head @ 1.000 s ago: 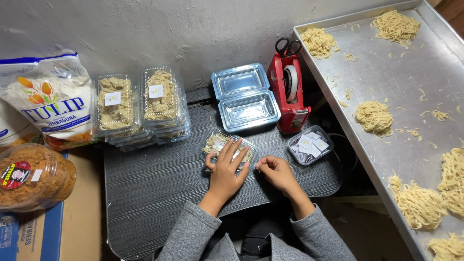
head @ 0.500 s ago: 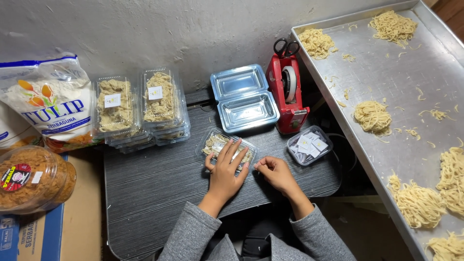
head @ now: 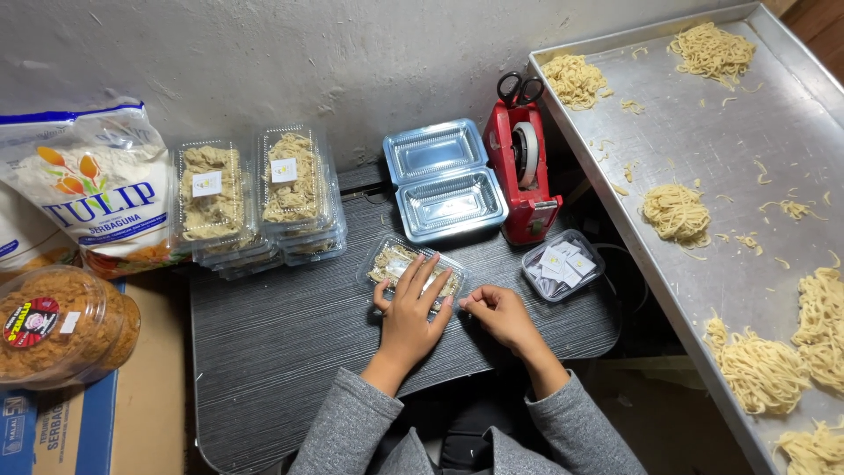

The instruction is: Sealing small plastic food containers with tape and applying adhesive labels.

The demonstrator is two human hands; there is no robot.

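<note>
Starting at the left, a glossy flour bag (head: 92,180) and a round clear tub of brown crumbs (head: 57,325) sit off the dark wood-grain table (head: 281,352), where stacked clear clamshells of pale noodles (head: 255,198) stand against a rough grey wall. Mid-table, the left hand (head: 409,312) lies flat, fingers spread, pressing a closed noodle box (head: 413,264). Just beside it the right hand (head: 501,312) curls, fingertips pinched, perhaps on a small label. Further right: an empty open clamshell (head: 444,180), a red tape dispenser (head: 523,171), a label tray (head: 563,262), and a steel tray (head: 703,149) of noodle nests.
</note>
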